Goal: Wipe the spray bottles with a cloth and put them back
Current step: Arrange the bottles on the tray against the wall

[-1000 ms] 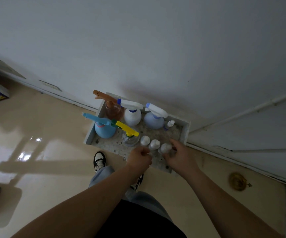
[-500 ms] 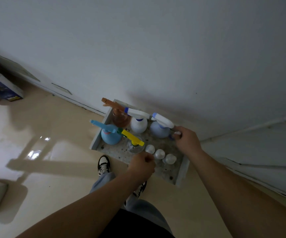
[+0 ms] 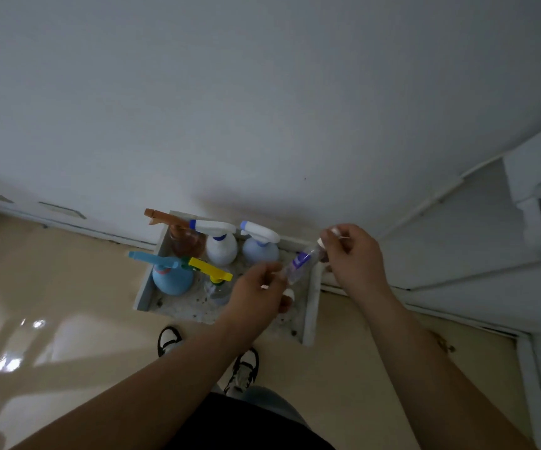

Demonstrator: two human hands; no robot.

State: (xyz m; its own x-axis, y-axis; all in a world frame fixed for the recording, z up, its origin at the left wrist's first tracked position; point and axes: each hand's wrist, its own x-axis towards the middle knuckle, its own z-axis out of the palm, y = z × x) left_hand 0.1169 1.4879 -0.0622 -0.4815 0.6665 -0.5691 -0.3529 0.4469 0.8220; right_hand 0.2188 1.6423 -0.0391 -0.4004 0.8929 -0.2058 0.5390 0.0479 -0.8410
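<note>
Head view: small bottle [image 3: 300,266] in right hand [image 3: 353,258]

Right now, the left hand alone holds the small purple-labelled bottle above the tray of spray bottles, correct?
Not alone. The head view shows both hands on the small purple-labelled bottle above the tray: left hand at its base, right hand at its cap.

Small clear bottle [image 3: 298,266], purple label, tilted above tray [image 3: 312,306]; five trigger spray bottles [image 3: 220,250] upright in tray
</note>
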